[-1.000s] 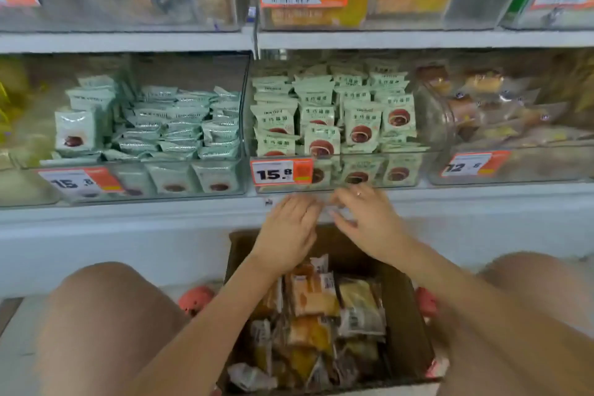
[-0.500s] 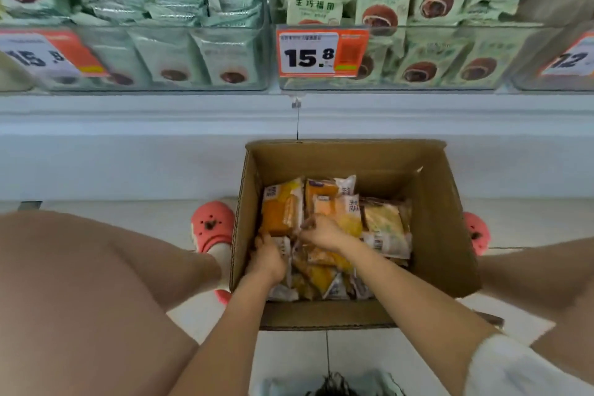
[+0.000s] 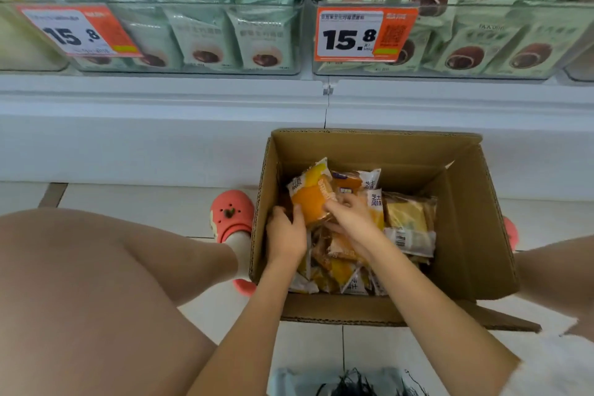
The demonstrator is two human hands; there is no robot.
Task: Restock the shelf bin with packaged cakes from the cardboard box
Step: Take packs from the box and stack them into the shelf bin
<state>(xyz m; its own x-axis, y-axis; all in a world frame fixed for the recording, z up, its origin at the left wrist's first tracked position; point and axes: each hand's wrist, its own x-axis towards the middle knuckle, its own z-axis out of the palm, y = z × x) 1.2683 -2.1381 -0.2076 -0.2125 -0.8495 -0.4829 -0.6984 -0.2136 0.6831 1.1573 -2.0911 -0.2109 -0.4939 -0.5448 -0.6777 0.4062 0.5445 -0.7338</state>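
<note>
head: upright cake packet (image 3: pixel 311 193), long axis vertical

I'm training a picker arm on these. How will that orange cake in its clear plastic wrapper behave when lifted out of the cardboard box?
The orange cake in its clear plastic wrapper probably lifts light. Its glossy film looks slippery, so the left hand and right hand both gripping it seems sensible. The cake looks soft and may dent if squeezed.
</note>
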